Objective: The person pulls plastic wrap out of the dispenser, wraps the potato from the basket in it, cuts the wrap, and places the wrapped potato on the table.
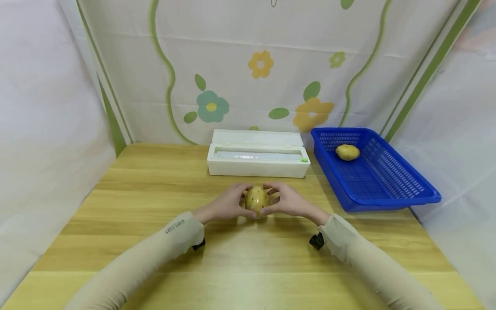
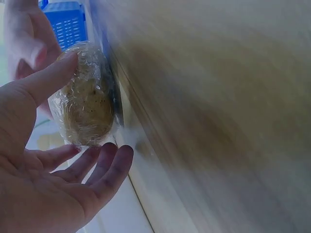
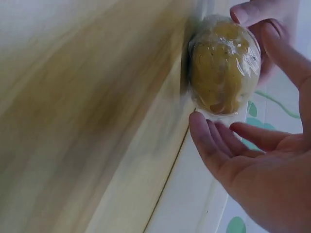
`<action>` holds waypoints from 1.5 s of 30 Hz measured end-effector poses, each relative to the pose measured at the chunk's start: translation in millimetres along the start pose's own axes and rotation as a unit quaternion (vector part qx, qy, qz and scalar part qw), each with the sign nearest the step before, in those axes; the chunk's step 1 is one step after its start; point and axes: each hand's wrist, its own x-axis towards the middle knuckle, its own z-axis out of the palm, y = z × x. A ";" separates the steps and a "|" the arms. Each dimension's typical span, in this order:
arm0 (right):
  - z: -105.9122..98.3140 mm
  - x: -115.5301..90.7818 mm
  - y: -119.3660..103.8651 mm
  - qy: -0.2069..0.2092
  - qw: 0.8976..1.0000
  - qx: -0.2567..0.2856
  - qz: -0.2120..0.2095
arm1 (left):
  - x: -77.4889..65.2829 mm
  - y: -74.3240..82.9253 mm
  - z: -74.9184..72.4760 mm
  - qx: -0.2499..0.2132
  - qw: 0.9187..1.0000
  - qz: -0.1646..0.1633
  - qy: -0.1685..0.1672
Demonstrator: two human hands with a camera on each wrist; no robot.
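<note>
A potato point(image 1: 257, 199) in clear plastic film rests on the wooden table between both hands. The film looks crinkled and shiny in the left wrist view, with small dark specks on the potato point(image 2: 87, 104) beneath it. My left hand point(image 1: 228, 203) holds its left side, thumb across the near face and fingers bent round the far side. From the right, my right hand point(image 1: 289, 201) holds it the same way, thumb close to the other thumb. Seen from the right wrist, the fingers point(image 3: 206, 133) lie right at the edge of the wrapped potato.
Behind the hands stands a white cling film box point(image 1: 258, 168) with its lid raised and a green slider at its right end. To the right, a blue plastic basket point(image 1: 391, 201) holds another potato point(image 1: 347, 152). A flower-patterned curtain point(image 1: 240, 64) hangs behind the table.
</note>
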 end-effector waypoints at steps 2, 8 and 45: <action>-1.3 0.9 0.1 -0.013 1.000 -0.011 -0.023 | 2.9 -0.8 -1.7 0.003 1.000 0.006 -0.002; 0.7 5.4 1.2 -0.011 0.996 -0.076 -0.053 | 14.0 -2.0 -9.3 0.024 0.999 0.044 -0.009; 5.1 11.6 7.0 0.010 1.000 -0.017 -0.009 | 21.9 -13.8 -9.1 -0.004 1.000 0.005 0.014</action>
